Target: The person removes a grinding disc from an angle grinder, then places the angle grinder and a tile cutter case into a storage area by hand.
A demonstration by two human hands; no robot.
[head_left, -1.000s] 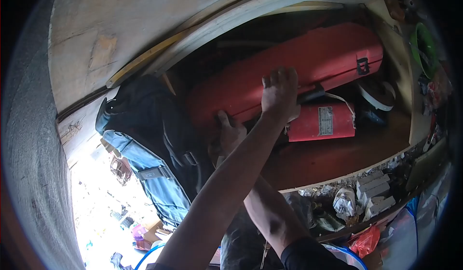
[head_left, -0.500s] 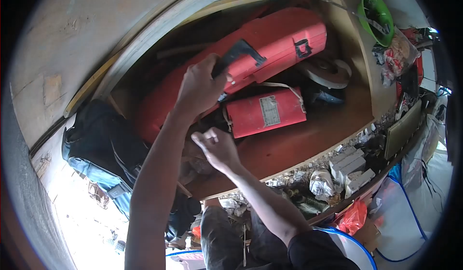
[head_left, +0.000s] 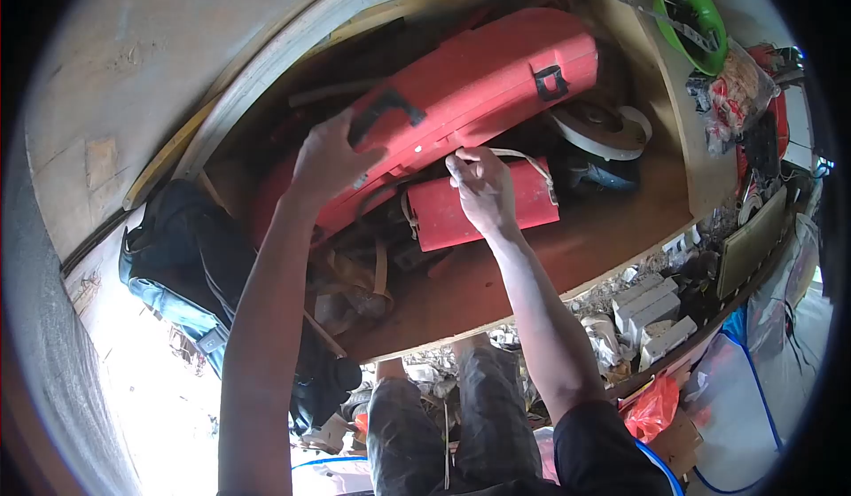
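Observation:
A long red plastic case (head_left: 496, 70) lies tilted inside a wooden compartment. My left hand (head_left: 330, 161) is at the case's left part, beside its black handle (head_left: 386, 113). Its thumb stands apart from the fingers, and the fingertips are near the handle's left end, partly hidden. My right hand (head_left: 485, 193) is at the lower edge of the case, its fingers curled together; whatever is between them is hidden. Behind that hand sits a smaller red box (head_left: 443, 212) with a pale cord strap. A black latch (head_left: 550, 82) shows on the case's right end.
A roll of pale strapping (head_left: 612, 141) lies right of the box. The compartment's wooden floor (head_left: 479, 292) ends at a front edge above rubble and white blocks (head_left: 645, 310). A dark backpack (head_left: 191, 248) is at left, a green basin (head_left: 690, 17) at upper right.
My left hand has shifted left, its grip on the black handle loosened, and the handle lies lower against the case. My right hand has moved up and right to the case's edge.

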